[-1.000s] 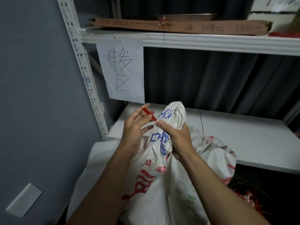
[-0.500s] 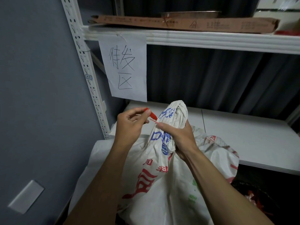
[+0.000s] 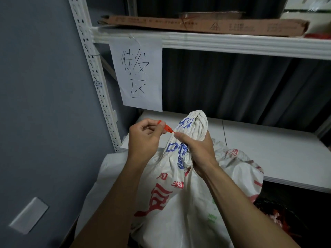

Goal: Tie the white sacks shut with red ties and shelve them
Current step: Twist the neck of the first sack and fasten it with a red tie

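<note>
Our right hand [image 3: 198, 151] clenches the white sack's [image 3: 179, 194] twisted neck; at its ten o'clock, our left hand [image 3: 143, 138] pinches the red tie [image 3: 167, 128].

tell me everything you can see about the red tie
The red tie is a thin strip that looks like plastic, with a wider flat tab at one end. The left hand pinches that tab between thumb and forefinger. From there the strip narrows and slants down to the right, ending at the thumb tip of the right hand, which grips the gathered neck of the sack. Only this short stretch shows; whether it loops round the neck cannot be told.
</note>
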